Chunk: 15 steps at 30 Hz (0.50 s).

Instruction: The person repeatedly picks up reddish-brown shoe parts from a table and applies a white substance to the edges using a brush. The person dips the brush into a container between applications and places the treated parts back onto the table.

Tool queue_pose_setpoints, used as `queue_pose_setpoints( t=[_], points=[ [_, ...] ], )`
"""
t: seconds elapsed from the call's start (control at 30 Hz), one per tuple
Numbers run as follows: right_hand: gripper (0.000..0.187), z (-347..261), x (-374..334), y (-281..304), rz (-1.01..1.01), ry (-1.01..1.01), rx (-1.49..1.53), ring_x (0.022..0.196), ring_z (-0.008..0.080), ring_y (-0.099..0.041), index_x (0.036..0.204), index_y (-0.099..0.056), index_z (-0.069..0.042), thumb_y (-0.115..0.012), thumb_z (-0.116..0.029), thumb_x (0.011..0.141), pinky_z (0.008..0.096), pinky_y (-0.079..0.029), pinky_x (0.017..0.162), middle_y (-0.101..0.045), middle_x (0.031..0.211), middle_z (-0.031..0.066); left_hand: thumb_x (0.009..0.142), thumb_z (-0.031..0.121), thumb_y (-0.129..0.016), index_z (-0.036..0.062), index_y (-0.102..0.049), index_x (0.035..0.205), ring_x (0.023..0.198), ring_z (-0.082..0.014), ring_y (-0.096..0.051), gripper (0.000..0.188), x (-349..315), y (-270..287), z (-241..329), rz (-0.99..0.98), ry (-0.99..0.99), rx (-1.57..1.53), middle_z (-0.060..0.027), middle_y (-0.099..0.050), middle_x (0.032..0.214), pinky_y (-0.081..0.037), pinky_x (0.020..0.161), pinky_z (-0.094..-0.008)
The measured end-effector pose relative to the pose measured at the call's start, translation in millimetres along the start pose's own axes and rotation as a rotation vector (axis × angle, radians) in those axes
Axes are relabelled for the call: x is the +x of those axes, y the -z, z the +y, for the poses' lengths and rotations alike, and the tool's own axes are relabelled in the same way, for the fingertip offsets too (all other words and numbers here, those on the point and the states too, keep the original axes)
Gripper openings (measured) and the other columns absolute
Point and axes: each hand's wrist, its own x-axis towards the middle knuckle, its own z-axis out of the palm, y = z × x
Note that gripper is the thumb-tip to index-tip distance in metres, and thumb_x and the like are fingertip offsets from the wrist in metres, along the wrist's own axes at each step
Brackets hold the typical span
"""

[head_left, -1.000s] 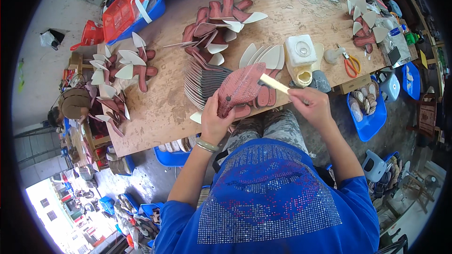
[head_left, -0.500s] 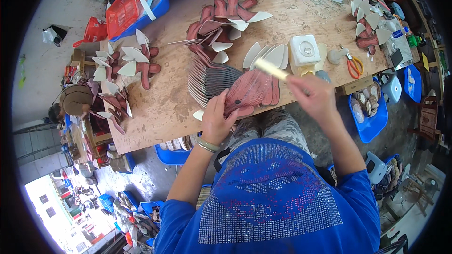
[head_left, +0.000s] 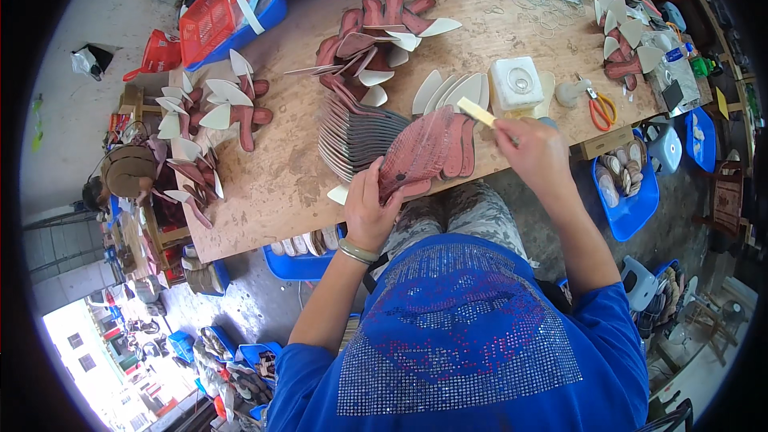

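Observation:
My left hand (head_left: 371,206) grips the near left end of a reddish shoe sole (head_left: 418,149), thumb on one side and fingers on the other. The sole's upper face looks wet and ridged. In my right hand (head_left: 531,149) is a pale, flat brush (head_left: 477,111), its tip by the far right end of the sole. More red soles (head_left: 459,155) lie overlapped beneath and beside it. A fanned row of dark grey and white-edged soles (head_left: 352,140) spreads to the left. Behind stand several white, pointed sole pieces (head_left: 452,94) and a white square container (head_left: 516,85) with a round opening.
Orange-handled pliers (head_left: 602,110) and a small white bottle (head_left: 570,94) lie right of the container. Clusters of red and white soles (head_left: 240,108) stand on the wooden table (head_left: 276,200), left and far. Blue bins (head_left: 628,212) of soles sit below the table edge.
The right hand and brush have shifted slightly right and down, and the brush now lies lower over the sole's far end. My left hand has barely moved.

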Motion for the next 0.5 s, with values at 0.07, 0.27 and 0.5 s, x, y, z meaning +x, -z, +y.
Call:
queue_pose_setpoints(
  t=[0.07, 0.27, 0.5],
  points=[
    [0.007, -10, -2, 5, 0.061, 0.018, 0.111, 0.061, 0.0291, -0.065, 0.089, -0.073, -0.014, -0.072, -0.018, 0.084, 0.0400, -0.052, 0.055, -0.064, 0.070, 0.0094, 0.071, 0.005, -0.079, -0.0017, -0.053, 0.133, 0.095, -0.0348, -0.061, 0.068, -1, -2, -3, -0.009, 0.014, 0.013, -0.0189, -0.062, 0.105, -0.051, 0.084, -0.0421],
    [0.006, -56, -14, 5, -0.022, 0.250, 0.291, 0.059, 0.0265, -0.064, 0.087, -0.072, -0.017, -0.072, -0.019, 0.082, 0.0403, -0.050, 0.052, -0.062, 0.067, 0.0060, 0.072, 0.007, -0.079, -0.0018, -0.053, 0.133, 0.097, -0.0360, -0.061, 0.067, -7, -5, -4, -0.012, 0.005, 0.009, -0.0203, -0.061, 0.107, -0.052, 0.085, -0.0422],
    [0.006, -27, 7, 11, 0.095, 0.078, 0.175, 0.061, 0.0286, -0.064, 0.086, -0.071, -0.013, -0.070, -0.019, 0.084, 0.0409, -0.051, 0.053, -0.063, 0.068, 0.0089, 0.073, 0.007, -0.078, -0.0021, -0.053, 0.134, 0.095, -0.0352, -0.061, 0.067, -15, 1, -6, 0.018, 0.046, 0.008, -0.0195, -0.061, 0.105, -0.051, 0.085, -0.0415]
  ],
)
